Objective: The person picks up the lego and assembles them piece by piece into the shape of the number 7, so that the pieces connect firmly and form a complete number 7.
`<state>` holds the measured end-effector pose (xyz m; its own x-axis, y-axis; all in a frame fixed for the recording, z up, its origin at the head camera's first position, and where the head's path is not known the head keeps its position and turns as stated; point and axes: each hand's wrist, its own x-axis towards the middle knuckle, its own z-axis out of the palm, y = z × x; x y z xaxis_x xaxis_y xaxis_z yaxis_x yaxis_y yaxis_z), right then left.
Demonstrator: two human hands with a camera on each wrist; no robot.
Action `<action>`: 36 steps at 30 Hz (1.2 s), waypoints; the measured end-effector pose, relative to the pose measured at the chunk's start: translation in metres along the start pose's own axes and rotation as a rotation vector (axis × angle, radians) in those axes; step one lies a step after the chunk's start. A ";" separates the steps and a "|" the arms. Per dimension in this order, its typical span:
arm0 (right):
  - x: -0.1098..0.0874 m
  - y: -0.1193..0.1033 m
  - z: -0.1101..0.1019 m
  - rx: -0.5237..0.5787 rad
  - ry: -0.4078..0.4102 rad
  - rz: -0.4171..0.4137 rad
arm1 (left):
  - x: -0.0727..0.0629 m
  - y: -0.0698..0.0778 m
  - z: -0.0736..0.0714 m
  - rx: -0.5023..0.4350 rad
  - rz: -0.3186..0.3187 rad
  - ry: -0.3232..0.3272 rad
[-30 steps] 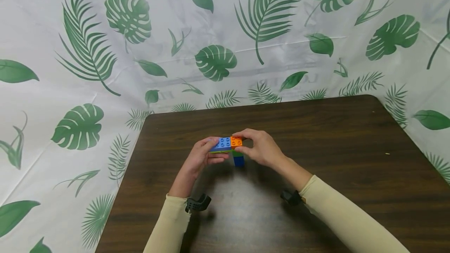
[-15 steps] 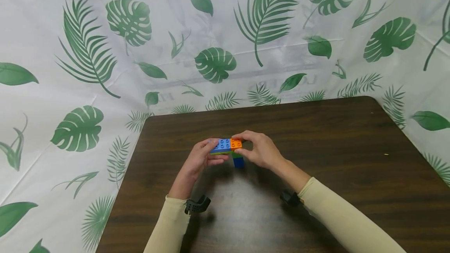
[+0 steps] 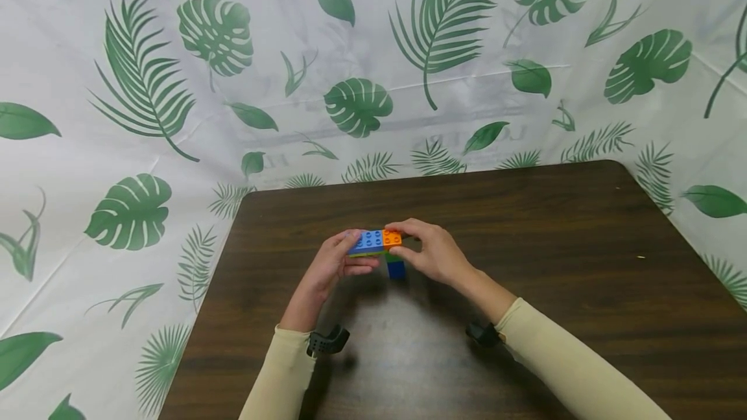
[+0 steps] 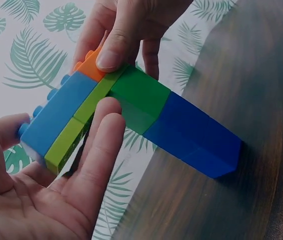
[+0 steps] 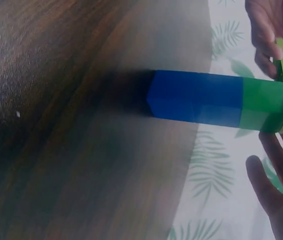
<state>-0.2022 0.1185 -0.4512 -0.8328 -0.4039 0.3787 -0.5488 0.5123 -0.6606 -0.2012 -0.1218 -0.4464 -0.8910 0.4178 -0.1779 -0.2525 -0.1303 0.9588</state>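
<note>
A toy-block build stands on the table: a dark blue column (image 4: 194, 135), a green block (image 4: 140, 95) above it, then a thin lime layer (image 4: 64, 147) jutting out to the left. On that layer sit a light blue brick (image 3: 369, 240) and, at its right end, an orange brick (image 3: 392, 238). My left hand (image 3: 332, 261) grips the overhanging end, thumb on the light blue brick and fingers beneath the lime layer. With thumb and forefinger, my right hand (image 3: 434, 253) pinches the orange brick. Part of the orange brick is hidden by the right thumb in the left wrist view.
The dark wood-grain table (image 3: 554, 225) reaches back to a white sheet with green leaf prints (image 3: 280, 50). A tiny pale speck (image 3: 640, 256) lies on the table at the right. Dark straps (image 3: 329, 340) are worn at both wrists.
</note>
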 end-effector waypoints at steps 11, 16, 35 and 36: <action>-0.001 0.007 -0.004 0.095 0.034 -0.022 | -0.002 -0.004 0.000 0.012 0.103 0.201; -0.001 0.009 -0.005 0.120 0.037 0.002 | -0.001 -0.008 0.000 0.009 0.132 0.250; -0.018 0.031 -0.007 0.181 0.051 0.441 | 0.002 -0.030 0.007 0.208 0.002 0.204; -0.019 0.032 -0.006 0.164 0.042 0.454 | 0.002 -0.032 0.007 0.217 -0.006 0.190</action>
<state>-0.2046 0.1472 -0.4753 -0.9895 -0.1347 0.0517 -0.1131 0.5019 -0.8575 -0.1925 -0.1107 -0.4764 -0.9496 0.2391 -0.2024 -0.1896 0.0759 0.9789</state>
